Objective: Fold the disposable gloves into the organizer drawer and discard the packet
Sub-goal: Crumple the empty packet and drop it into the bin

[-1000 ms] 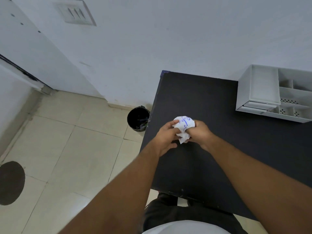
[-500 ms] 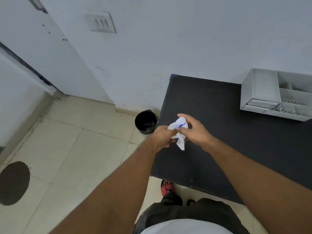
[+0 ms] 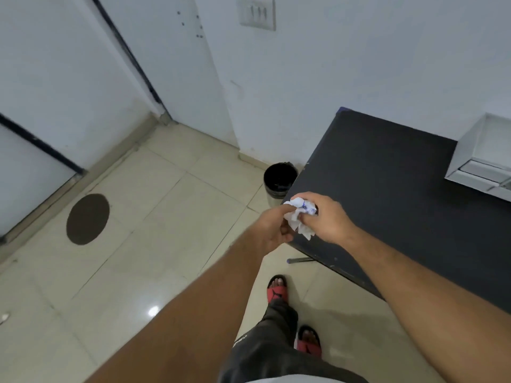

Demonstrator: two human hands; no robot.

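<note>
A crumpled white packet (image 3: pixel 300 220) with blue print is pinched between both hands at the left edge of the black table (image 3: pixel 392 194). My right hand (image 3: pixel 327 221) grips its upper part from the right. My left hand (image 3: pixel 272 230) holds it from the left, just off the table's edge. A black bin (image 3: pixel 279 179) stands on the floor beyond the hands, against the table's side. The white organizer (image 3: pixel 482 164) sits at the table's far right, partly cut off; its drawer front looks pushed in. No gloves are visible.
Beige tiled floor (image 3: pixel 166 217) lies to the left, with a dark round mark (image 3: pixel 88 219). A white wall and a door frame are behind. My feet in red sandals (image 3: pixel 277 288) stand by the table's near corner.
The view has swung left toward the floor and bin. Both hands, still holding the packet, have shifted from over the table to its left edge, nearer the bin.
</note>
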